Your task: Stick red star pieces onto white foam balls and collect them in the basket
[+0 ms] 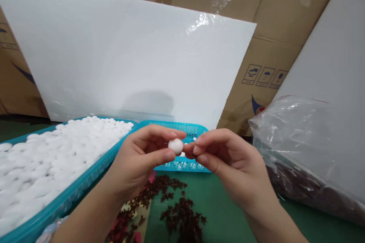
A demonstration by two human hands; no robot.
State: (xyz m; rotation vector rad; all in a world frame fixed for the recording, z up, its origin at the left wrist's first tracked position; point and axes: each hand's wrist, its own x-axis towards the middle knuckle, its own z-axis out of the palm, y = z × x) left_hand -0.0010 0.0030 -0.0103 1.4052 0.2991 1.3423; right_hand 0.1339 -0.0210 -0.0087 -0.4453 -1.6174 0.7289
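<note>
Cardboard cartons (273,45) wall off the far side of your station, and a white foam sheet (128,64) leans against them, sloping back from the green counter (228,212). On the left sits a long teal basket (71,193) heaped with white balls (51,155). A second, smaller teal basket (182,131) stands just behind your hands, with only a few white pieces showing through its mesh. On the right a clear plastic bag (299,140) slumps against a grey panel, with dark red material inside it. Near you, scattered on the counter below your wrists, lie small dark red star-shaped pieces (182,212).

Your left hand (137,163) holds one white ball (176,145) pinched between thumb below and forefinger above, so that grip is closed on it. The ball sits at the very tip of that pinch, raised above the counter and in front of the small basket.

Your right hand (228,159) comes in from the right with its fingertips (196,149) closed together, touching or all but touching the ball's right side; whether they pinch something tiny there, you cannot tell from this view. The ball is round, so it has no long axis to speak of. What matters is that it lies directly between the two grips, level with both, its right face exposed towards your right fingertips. The left hand carries it and the right is the free one at its side.
</note>
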